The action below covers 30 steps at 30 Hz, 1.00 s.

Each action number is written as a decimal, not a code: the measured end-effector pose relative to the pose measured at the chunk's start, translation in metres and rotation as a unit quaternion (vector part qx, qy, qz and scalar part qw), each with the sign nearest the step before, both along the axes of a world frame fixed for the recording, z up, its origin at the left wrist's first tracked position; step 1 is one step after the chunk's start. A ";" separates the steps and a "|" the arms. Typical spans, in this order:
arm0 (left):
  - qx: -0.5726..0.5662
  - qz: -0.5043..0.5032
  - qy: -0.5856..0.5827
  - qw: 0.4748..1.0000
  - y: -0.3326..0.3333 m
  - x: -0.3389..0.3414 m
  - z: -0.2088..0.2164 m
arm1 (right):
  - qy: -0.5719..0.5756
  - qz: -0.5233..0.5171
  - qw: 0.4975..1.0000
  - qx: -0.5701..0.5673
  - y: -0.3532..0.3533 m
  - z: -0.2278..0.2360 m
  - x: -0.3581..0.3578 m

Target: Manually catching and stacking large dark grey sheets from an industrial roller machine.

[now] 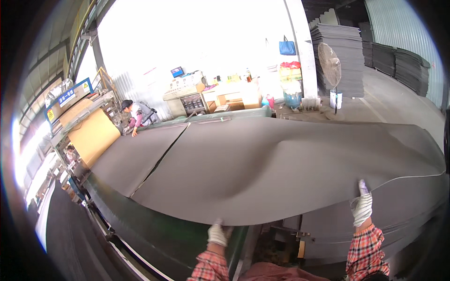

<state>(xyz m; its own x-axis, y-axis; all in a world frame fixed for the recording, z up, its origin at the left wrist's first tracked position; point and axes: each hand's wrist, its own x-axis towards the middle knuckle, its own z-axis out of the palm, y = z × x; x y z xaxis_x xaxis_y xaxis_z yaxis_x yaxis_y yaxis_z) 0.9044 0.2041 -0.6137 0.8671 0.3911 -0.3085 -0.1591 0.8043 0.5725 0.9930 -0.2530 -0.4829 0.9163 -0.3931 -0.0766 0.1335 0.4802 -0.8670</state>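
Observation:
A large flexible dark grey sheet stretches across in front of me, its surface rippled and bulging in the middle. My left hand, in a whitish glove, grips the sheet's near edge from below, with the thumb on top. Farther right, my gloved right hand holds the same edge, its thumb laid over the upper face. The fingers of both hands are mostly hidden under the sheet. A second grey sheet lies to the left, parted from the held one by a narrow dark gap.
A green conveyor belt runs below the sheets from a machine with a tan panel. A co-worker leans over the far left side. Stacked grey sheets lie under the held sheet's right part. A standing fan is at the back right.

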 end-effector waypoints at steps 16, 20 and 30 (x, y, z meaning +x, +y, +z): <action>-0.038 0.062 0.102 0.992 -0.034 -0.015 0.010 | 0.024 0.037 0.984 0.173 -0.104 -0.082 -0.066; -0.019 0.095 0.097 0.990 -0.033 -0.030 -0.005 | 0.081 0.092 0.987 0.107 -0.073 -0.093 -0.066; -0.091 -0.176 0.172 0.965 -0.175 -0.034 0.040 | 0.100 0.241 0.965 -0.018 0.026 -0.100 -0.057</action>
<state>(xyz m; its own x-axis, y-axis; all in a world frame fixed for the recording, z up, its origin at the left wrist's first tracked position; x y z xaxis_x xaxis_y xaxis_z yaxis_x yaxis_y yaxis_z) 0.8699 0.0288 -0.5733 0.7703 0.0036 -0.6377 0.3169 0.8656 0.3877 0.9364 -0.2271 -0.5827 0.9617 0.0684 -0.2654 -0.2694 0.4136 -0.8697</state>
